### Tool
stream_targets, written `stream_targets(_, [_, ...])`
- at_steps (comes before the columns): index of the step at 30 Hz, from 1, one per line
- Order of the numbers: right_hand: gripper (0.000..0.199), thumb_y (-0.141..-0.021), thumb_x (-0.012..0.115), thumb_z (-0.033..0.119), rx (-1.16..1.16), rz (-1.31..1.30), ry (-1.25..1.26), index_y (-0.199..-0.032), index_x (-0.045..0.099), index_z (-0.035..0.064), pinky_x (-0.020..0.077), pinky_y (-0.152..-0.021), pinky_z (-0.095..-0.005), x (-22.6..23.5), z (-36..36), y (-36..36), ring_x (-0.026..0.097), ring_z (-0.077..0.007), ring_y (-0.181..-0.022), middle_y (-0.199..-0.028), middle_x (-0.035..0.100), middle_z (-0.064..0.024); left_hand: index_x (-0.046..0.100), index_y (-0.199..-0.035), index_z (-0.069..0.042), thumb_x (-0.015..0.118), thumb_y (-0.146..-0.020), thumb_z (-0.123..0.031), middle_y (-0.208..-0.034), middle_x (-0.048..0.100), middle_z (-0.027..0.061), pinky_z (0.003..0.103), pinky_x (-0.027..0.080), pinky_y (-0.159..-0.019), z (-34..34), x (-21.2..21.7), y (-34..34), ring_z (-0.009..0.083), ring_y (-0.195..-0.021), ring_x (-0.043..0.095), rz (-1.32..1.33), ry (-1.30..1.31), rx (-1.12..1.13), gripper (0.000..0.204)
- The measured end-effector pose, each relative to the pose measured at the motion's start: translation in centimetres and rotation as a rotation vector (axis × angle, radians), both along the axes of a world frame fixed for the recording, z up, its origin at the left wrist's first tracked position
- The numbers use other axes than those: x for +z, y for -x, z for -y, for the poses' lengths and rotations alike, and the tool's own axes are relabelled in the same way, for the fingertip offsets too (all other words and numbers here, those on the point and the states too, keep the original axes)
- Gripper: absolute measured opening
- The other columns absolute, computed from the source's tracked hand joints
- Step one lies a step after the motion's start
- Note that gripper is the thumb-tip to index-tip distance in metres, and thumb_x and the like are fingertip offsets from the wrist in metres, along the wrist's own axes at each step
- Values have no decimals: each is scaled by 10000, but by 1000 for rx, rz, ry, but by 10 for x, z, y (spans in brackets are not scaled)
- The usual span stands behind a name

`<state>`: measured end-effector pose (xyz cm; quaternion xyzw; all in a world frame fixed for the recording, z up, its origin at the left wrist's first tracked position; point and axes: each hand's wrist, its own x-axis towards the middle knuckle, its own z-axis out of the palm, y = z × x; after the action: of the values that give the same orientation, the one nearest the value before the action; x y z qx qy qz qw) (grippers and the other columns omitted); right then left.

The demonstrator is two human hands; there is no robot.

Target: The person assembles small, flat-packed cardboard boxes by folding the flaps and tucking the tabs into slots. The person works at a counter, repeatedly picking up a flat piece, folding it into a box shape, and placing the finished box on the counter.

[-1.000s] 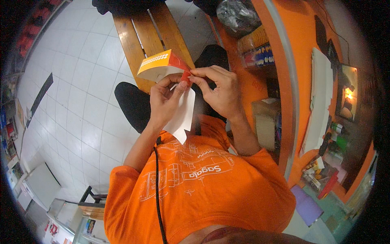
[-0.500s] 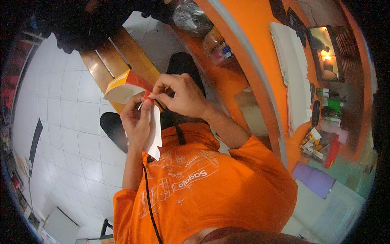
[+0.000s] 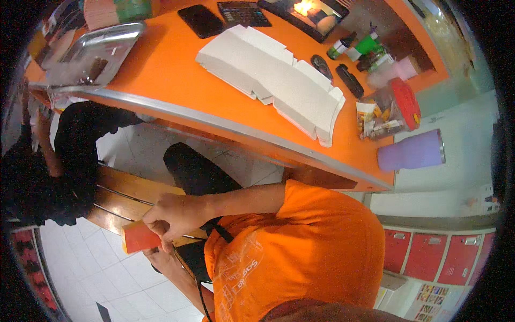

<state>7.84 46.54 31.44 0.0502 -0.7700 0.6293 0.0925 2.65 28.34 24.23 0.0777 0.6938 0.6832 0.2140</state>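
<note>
Both my hands work a small orange carton at eight o'clock.

Right hand [image 3: 174, 214] fingers pinch the orange carton [image 3: 140, 238]; left hand [image 3: 161, 256] mostly hidden, grip unclear. I'd judge firm creases matter; flat white blanks [image 3: 273, 78] wait on counter [image 3: 166, 70].

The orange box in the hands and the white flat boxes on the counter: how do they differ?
The orange box is held by the right hand, low beside the wooden bench; the white flat boxes lie untouched on the orange counter. The orange box is a single piece; the white flat boxes form an overlapping row. Their colours differ. Both look like cardboard packaging.
</note>
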Motion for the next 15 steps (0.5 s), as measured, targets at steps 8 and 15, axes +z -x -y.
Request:
stream_targets(8, [546,-658,870,445,-115,-136,-345,-667,475,68,446,-554,-364,-19,-4,6,592,-242,-595,-621,559,-48,661,-1001,23,774,-806,-52,-964,675,72,305,519,-846,3,-7,-8,157,-904,626,-180,24,114,238])
stream_targets(15, [553,-864,752,355,155,130,595,-1181,452,15,495,-753,-355,-62,10,-10,629,-225,-927,-902,602,-135,656,-998,15,743,-811,-54,-956,673,102,311,546,-766,-9,-43,26,182,-864,646,-444,183,360,218])
